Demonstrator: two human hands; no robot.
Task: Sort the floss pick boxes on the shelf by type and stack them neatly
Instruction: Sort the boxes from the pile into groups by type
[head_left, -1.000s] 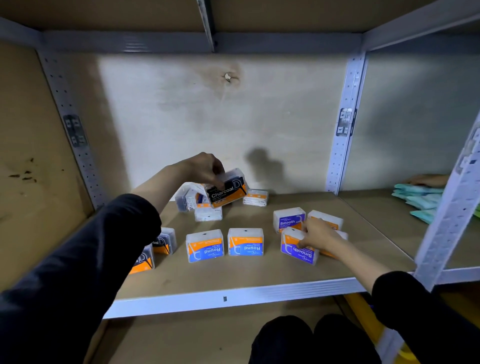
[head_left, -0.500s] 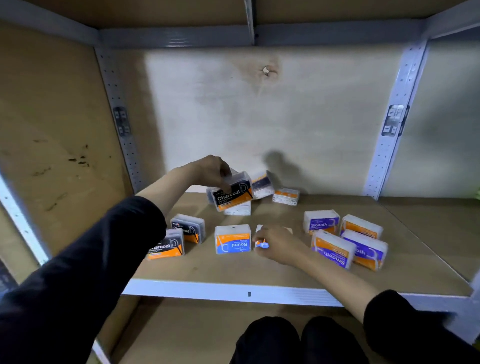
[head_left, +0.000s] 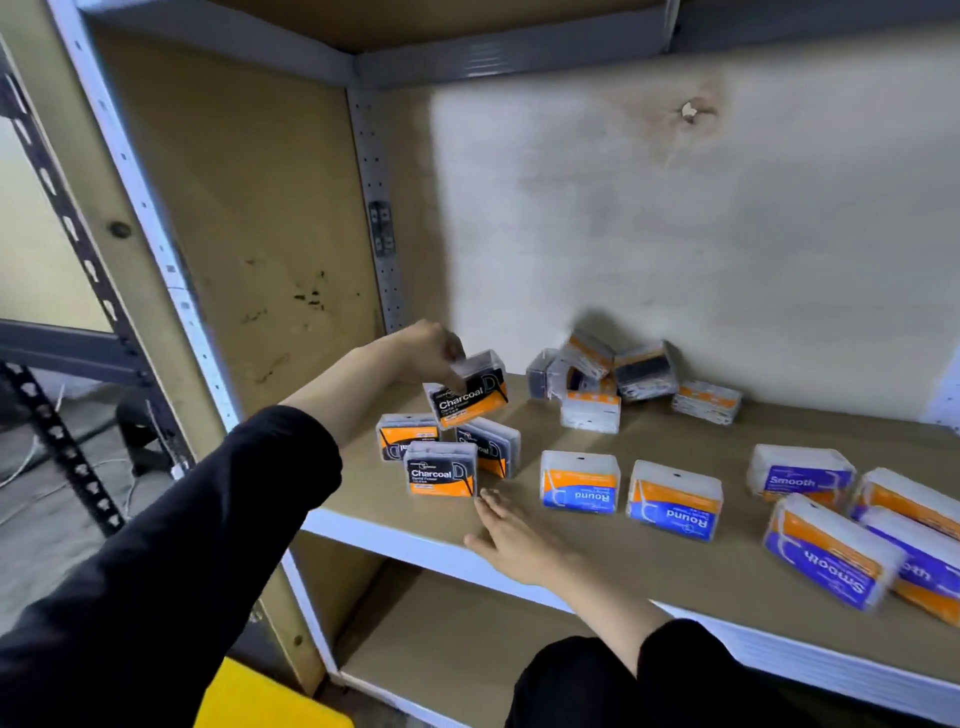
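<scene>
My left hand (head_left: 428, 353) grips a black-and-orange Charcoal floss pick box (head_left: 470, 397) and holds it just above three other Charcoal boxes (head_left: 441, 470) at the shelf's left front. My right hand (head_left: 511, 532) lies flat with straight fingers on the shelf (head_left: 597, 561), its fingertips next to the front Charcoal box. Two blue Round boxes (head_left: 579, 483) stand side by side in the middle. Several purple Smooth boxes (head_left: 826, 561) lie at the right. A loose heap of mixed boxes (head_left: 597, 379) sits by the back wall.
The shelf's left side panel (head_left: 249, 260) and a perforated metal upright (head_left: 376, 218) close the corner behind the Charcoal boxes. The white front rail (head_left: 395, 540) runs below my right hand. A lower shelf (head_left: 457, 639) and a yellow object (head_left: 260, 701) lie beneath.
My left hand carried the Charcoal box leftward to above the Charcoal group. My right hand left the Round boxes and moved left to rest flat beside the front Charcoal box. The view swung left.
</scene>
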